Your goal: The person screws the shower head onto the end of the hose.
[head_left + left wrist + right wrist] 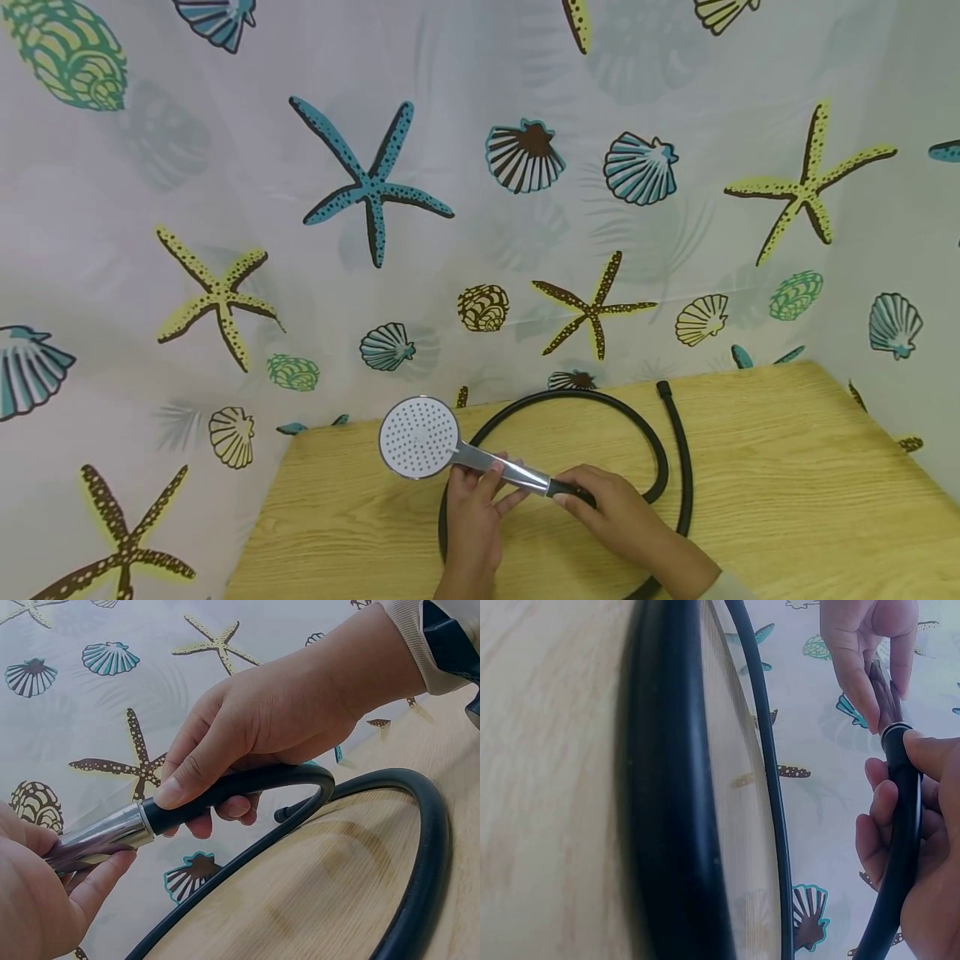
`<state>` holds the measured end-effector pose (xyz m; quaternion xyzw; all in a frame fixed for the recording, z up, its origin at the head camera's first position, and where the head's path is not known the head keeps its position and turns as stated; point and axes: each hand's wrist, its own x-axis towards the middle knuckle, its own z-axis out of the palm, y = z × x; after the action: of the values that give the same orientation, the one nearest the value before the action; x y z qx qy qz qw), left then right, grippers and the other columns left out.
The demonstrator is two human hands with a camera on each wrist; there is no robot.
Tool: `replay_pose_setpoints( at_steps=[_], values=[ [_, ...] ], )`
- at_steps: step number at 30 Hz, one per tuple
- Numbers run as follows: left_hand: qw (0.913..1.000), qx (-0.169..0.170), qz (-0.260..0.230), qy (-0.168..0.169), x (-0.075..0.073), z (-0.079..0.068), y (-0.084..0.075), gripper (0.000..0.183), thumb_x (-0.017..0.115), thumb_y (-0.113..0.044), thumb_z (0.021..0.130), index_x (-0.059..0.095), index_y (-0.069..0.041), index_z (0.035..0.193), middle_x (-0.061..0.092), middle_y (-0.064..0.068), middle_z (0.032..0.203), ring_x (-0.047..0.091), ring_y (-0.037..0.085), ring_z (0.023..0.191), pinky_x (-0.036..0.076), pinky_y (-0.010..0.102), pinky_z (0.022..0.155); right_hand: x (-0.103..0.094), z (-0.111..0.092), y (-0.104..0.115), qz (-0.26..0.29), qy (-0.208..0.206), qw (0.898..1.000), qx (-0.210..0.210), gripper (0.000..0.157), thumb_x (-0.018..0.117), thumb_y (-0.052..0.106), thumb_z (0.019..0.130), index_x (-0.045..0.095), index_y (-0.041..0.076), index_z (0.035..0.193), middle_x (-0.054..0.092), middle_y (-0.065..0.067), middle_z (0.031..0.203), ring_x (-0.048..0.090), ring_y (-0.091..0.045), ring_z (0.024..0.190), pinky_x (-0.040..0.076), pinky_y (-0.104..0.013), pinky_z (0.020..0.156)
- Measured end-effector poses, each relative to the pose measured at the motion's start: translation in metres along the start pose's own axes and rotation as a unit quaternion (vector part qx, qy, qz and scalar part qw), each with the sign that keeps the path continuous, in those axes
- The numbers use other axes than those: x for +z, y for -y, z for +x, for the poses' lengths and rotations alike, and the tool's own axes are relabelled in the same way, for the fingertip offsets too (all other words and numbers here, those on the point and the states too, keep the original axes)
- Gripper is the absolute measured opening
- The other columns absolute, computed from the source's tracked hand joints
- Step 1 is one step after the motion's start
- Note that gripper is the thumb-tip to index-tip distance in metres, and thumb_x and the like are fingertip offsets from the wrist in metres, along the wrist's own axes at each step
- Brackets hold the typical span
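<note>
My left hand [472, 517] grips the chrome handle of a shower head [418, 437], its round white spray face turned toward the head camera. Around the end of a black hose [247, 784] curl the fingers and thumb of my right hand [618, 512]. In the left wrist view the hose end meets the bottom of the chrome handle [105, 838], in line with it. The right wrist view shows the same joint, the right thumb [930, 754] lying along the hose just below the handle's rim. Both hands are raised above the wooden table.
The rest of the hose loops over the wooden table [787, 467], its free end [663, 388] pointing toward the back edge. A white curtain [450, 67] printed with starfish and shells hangs behind the table and along its sides.
</note>
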<state>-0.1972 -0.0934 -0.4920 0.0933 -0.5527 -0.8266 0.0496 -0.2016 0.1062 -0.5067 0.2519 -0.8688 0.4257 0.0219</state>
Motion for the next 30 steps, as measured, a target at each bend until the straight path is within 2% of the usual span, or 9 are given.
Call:
replay_pose_setpoints(
  at_steps=[13,30],
  values=[
    [1.0,-0.001,0.001,-0.005,0.0013,-0.0008,-0.0014,0.04,0.054,-0.013,0.098,0.037,-0.007,0.133,0.054,0.018,0.126,0.067,0.026,0.107,0.061,0.046,0.087,-0.0003,0.0009,0.0008,0.007,0.005,1.0,0.002,0.031,0.049,0.046,0.098,0.064,0.025,0.115,0.065,0.016,0.107,0.061,0.0,0.092,0.056,-0.019,0.077],
    [1.0,0.0,0.0,-0.005,0.0018,-0.0014,-0.0013,0.04,0.055,-0.014,0.098,0.036,-0.007,0.133,0.054,0.019,0.126,0.067,0.026,0.107,0.061,0.046,0.087,-0.0009,0.0007,0.0016,0.007,0.014,1.0,0.005,0.032,0.047,0.045,0.099,0.063,0.025,0.117,0.065,0.015,0.107,0.062,-0.001,0.095,0.057,-0.021,0.079]
  ],
)
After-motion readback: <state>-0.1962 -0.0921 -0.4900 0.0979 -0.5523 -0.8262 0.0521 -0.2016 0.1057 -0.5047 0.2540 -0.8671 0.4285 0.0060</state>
